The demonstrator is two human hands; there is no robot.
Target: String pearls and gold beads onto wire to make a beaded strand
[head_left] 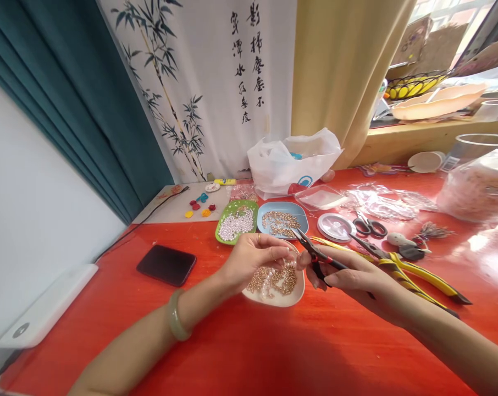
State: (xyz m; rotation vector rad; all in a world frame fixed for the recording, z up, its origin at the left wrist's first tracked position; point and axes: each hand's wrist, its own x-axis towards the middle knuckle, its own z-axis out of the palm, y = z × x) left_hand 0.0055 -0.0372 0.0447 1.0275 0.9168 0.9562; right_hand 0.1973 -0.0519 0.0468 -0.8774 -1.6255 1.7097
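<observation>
My left hand [253,258], with a pale green bangle at the wrist, is closed with thumb and forefinger pinched together. A strand of pearl beads [269,283] hangs below these fingers, over the white dish [284,301] of gold beads; its upper end is hidden. In my right hand [348,275] are black-handled needle-nose pliers [315,252], jaws pointing up and left. The fingertips of both hands nearly meet above the dish's right side. Just behind stand a green tray [222,234] with white pearls and a blue tray [302,219] with gold beads.
Yellow-and-black pliers [401,267], scissors [370,226] and a round clear lid [336,226] lie to the right. A phone [166,265] rests at left. Behind the trays sits a white plastic bag [290,165]; clear packets [389,201] spread beside it. A white power strip [46,308] lines the left edge.
</observation>
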